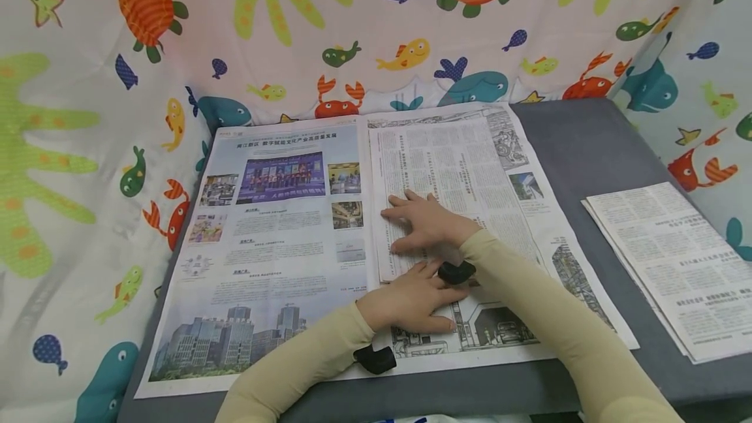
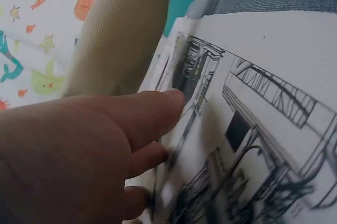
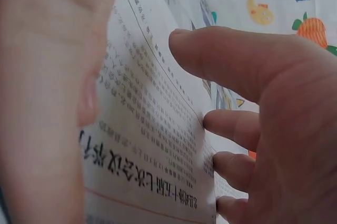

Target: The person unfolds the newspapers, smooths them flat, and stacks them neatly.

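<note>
This looks like a small screened-off nook set up for tabletop work; whether it is in a home or a studio cannot be told. Its middle is a gray table [image 1: 570, 142]. White cloth [image 1: 364, 15] hangs behind the table and along its left and right sides like booth walls, printed with turtles, crabs, whales, fish and starfish, as in a child's room. An open newspaper [image 1: 276, 253] covers much of the table, with folded newspapers [image 1: 675, 266] at its right end.
</note>
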Available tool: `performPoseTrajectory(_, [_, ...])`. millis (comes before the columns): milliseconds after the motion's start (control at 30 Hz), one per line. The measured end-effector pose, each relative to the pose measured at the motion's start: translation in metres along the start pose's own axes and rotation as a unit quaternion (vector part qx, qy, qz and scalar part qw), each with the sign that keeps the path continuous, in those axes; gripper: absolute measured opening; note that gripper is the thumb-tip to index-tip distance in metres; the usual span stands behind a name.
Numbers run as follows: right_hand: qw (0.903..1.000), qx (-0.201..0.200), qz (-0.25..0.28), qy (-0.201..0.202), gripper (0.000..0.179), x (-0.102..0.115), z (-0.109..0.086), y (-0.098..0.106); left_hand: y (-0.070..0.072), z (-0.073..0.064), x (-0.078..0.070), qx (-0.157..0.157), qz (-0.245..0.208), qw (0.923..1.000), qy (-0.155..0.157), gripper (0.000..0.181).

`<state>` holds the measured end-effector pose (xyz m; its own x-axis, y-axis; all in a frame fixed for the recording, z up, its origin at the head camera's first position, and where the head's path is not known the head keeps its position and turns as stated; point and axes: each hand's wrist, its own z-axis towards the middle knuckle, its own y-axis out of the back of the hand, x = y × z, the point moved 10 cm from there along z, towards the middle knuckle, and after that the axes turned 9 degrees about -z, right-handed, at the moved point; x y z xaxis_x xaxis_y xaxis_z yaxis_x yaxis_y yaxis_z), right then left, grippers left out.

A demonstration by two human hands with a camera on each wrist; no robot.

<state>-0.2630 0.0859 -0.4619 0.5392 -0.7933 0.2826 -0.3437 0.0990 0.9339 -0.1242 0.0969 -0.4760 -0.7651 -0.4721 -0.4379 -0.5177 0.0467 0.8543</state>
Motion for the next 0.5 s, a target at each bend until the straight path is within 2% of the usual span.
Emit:
performPoseTrajectory(67, [0.9999, 0.001, 0.015, 0.002, 0.077, -0.002, -0.001, 0.0, -0.001, -0.001, 0.0, 0.012, -0.005, 0.9999, -0.003, 0.06])
performPoseTrajectory(133, [0.999, -0.001, 0.046, -0.004, 0.076, -0.007, -0.003, 0.001, 0.002, -0.004, 0.001, 0.031, -0.036, 0.9989, -0.004, 0.058])
performPoseTrajectory(233, [0.9916, -0.029, 0.122, -0.034, 0.069, -0.021, -0.008, 0.007, 0.017, -0.013, 0.01, 0.048, -0.12, 0.9916, -0.012, 0.052])
performPoseTrajectory(267, [0.9878, -0.044, 0.143, -0.044, 0.067, -0.026, -0.01, 0.01, 0.026, -0.017, 0.016, 0.044, -0.147, 0.9881, -0.009, 0.049])
performPoseTrajectory(300, [0.9836, -0.062, 0.161, -0.051, 0.064, -0.029, -0.013, 0.013, 0.035, -0.021, 0.025, 0.03, -0.172, 0.9846, -0.007, 0.045])
performPoseTrajectory(367, [0.9779, -0.1, 0.176, -0.052, 0.061, -0.031, -0.018, 0.019, 0.058, -0.028, 0.052, -0.03, -0.209, 0.9773, 0.017, 0.037])
performPoseTrajectory(433, [0.9808, -0.121, 0.146, -0.044, 0.062, -0.025, -0.023, 0.018, 0.079, -0.036, 0.086, -0.114, -0.224, 0.9656, 0.067, 0.034])
performPoseTrajectory(500, [0.9861, -0.125, 0.105, -0.032, 0.067, -0.014, -0.028, 0.012, 0.092, -0.045, 0.119, -0.195, -0.205, 0.9511, 0.124, 0.035])
